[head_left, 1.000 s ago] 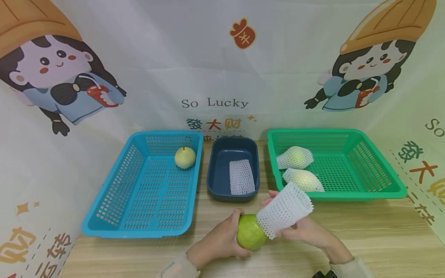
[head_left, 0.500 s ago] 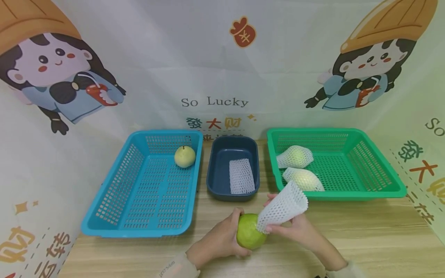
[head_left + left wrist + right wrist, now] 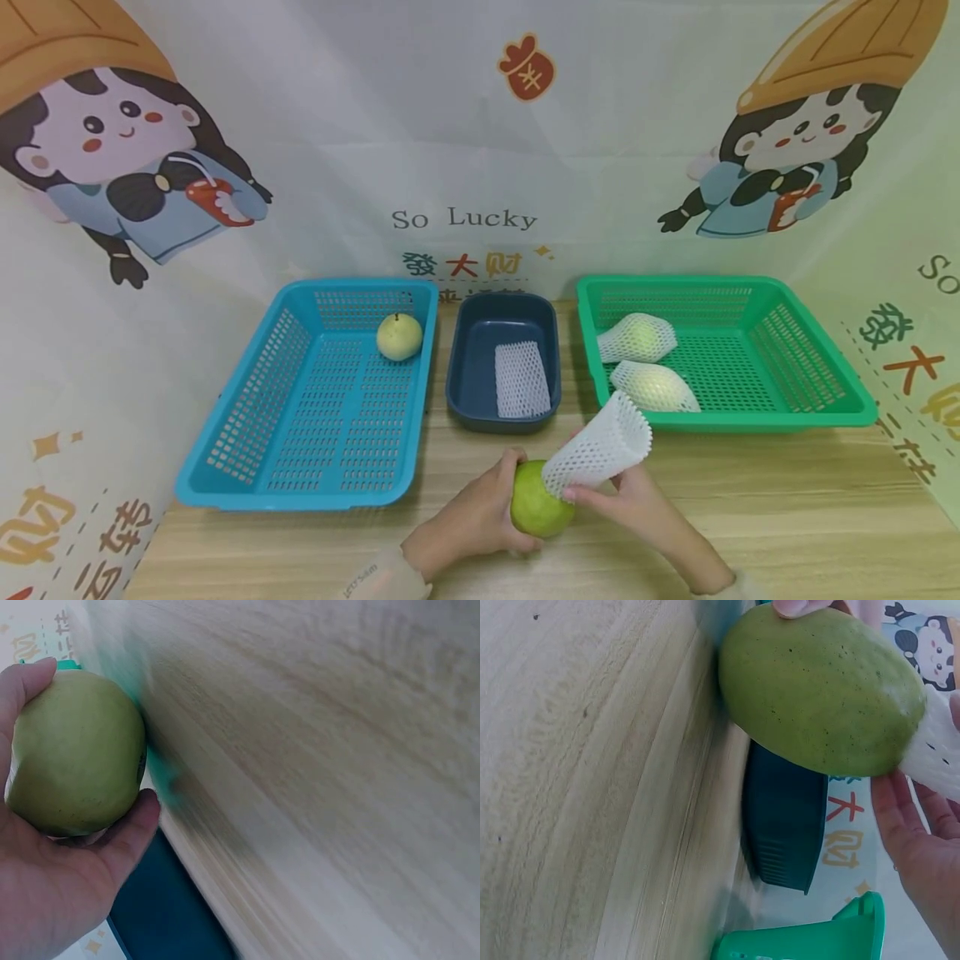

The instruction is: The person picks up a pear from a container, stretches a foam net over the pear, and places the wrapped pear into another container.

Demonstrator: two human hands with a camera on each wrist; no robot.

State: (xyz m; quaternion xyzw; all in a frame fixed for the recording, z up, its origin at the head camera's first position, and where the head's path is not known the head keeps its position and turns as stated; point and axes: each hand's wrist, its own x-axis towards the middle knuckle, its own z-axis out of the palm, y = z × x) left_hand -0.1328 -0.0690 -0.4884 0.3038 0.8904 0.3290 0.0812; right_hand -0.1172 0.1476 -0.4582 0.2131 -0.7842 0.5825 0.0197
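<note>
A smooth green oval fruit [image 3: 540,498] with small dark specks is gripped by my left hand [image 3: 491,512], thumb and fingers round its left side. In the left wrist view the hand [image 3: 67,877] cups this fruit [image 3: 79,754]. A white foam net sleeve [image 3: 600,446] covers the fruit's right end and sticks out up and to the right. My right hand [image 3: 626,500] holds the sleeve near the fruit, thumb in front. The right wrist view shows the fruit [image 3: 821,690] with the sleeve [image 3: 936,746] over its tip and the right fingers [image 3: 900,806] beneath.
On the left is a blue basket [image 3: 300,502] with a yellow pear [image 3: 399,337]. A dark blue tray [image 3: 468,367] holds another flat foam net [image 3: 522,380]. Two net-wrapped fruits [image 3: 655,387] lie in the green basket [image 3: 765,419]. A printed cloth [image 3: 480,150] hangs behind.
The right hand has moved left with the foam sleeve, and its thumb has come nearer the fruit. The sleeve sits further over the fruit's end. The left hand stays about where it was.
</note>
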